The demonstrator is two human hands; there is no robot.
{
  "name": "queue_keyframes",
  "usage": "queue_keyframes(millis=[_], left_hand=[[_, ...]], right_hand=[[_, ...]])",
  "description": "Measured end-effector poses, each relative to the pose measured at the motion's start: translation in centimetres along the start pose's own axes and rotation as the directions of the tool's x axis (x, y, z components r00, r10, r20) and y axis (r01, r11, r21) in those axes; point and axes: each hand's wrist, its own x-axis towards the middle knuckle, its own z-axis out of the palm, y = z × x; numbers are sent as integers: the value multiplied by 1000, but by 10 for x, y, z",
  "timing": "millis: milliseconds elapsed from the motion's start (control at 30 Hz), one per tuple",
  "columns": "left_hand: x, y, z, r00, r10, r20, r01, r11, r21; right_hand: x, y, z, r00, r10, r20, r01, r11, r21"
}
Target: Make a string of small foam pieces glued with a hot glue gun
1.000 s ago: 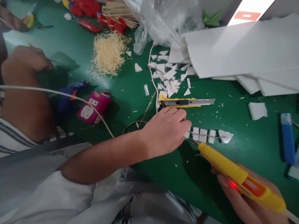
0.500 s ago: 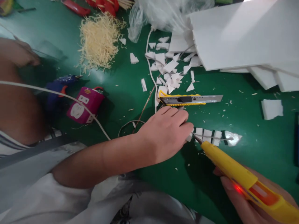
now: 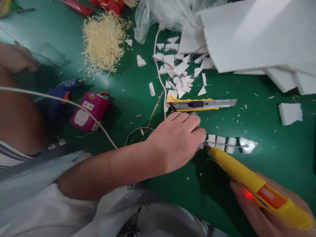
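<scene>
My right hand (image 3: pixel 266 204) is closed around a yellow tool (image 3: pixel 237 168) with a red light; its metal tip reaches the row of white foam pieces (image 3: pixel 220 143) beside my left fingertips. My left hand (image 3: pixel 175 141) is closed, its fingers pinched on the left end of this row, where a foam piece (image 3: pixel 200 144) partly shows. A thin strand runs along the row to a shiny pointed piece (image 3: pixel 248 145) at its right end. Just above my left knuckles lies a cutter knife (image 3: pixel 202 104) with a yellow edge and its blade out.
Foam scraps (image 3: pixel 181 70) and large white sheets (image 3: pixel 254 36) lie beyond the knife. At the left are a pink socket block (image 3: pixel 90 110), a blue glue gun (image 3: pixel 65 92), pale shreds (image 3: pixel 103 42) and another person's hand (image 3: pixel 21 57). A white cord (image 3: pixel 59 98) crosses the left side.
My right hand and the yellow tool have shifted slightly left, bringing the tip closer to my left fingers. My left hand keeps its pinch in nearly the same place.
</scene>
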Motion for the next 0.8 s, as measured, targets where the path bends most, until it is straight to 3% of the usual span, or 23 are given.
queue_keyframes(millis=[167,400,800], left_hand=[[-1,0,2,1000,4,-16,-4,1000,10],[0,-2,3,999,13,-33,-13,1000,-3],[1,-1,3,999,12,-34,-12,1000,3]], right_hand=[[3,5,-8,986,-152,68,158,983,-91],[1,12,-5,972,-214,97,228,958,-174],[-1,12,-4,973,-208,96,221,962,-159]])
